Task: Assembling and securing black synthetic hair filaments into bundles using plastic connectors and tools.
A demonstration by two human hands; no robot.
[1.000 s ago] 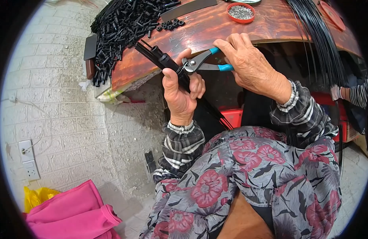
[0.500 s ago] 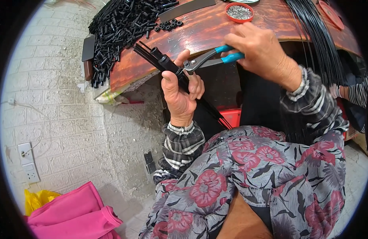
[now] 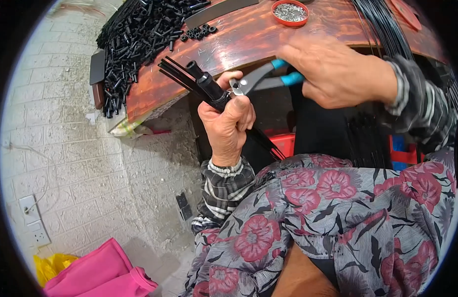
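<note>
My left hand [image 3: 226,126] is closed round a bundle of thin black rods [image 3: 177,76] with a ribbed black plastic sleeve [image 3: 209,85] on it, much like an umbrella frame. The bundle slants from upper left down to my lap. Teal-handled pliers [image 3: 261,76] are in my right hand [image 3: 333,74], which is slightly blurred. Their jaws are at the side of the sleeve, between my left thumb and forefinger, and the handles stand apart. A thin bit of wire seems to show at the jaws; what they grip is too small to make out.
On the wooden table [image 3: 234,44] lie a heap of black plastic tubes [image 3: 140,44], several small black rings [image 3: 199,32] and a red dish of small metal pieces [image 3: 290,13]. Long black rods [image 3: 382,24] hang over its right side. Pink cloth [image 3: 98,272] sits at lower left.
My left fingers have closed in, the thumb now beside the pliers' jaws. My right hand has moved slightly right and down, and the pliers' handles have spread a little. The view has shifted slightly.
</note>
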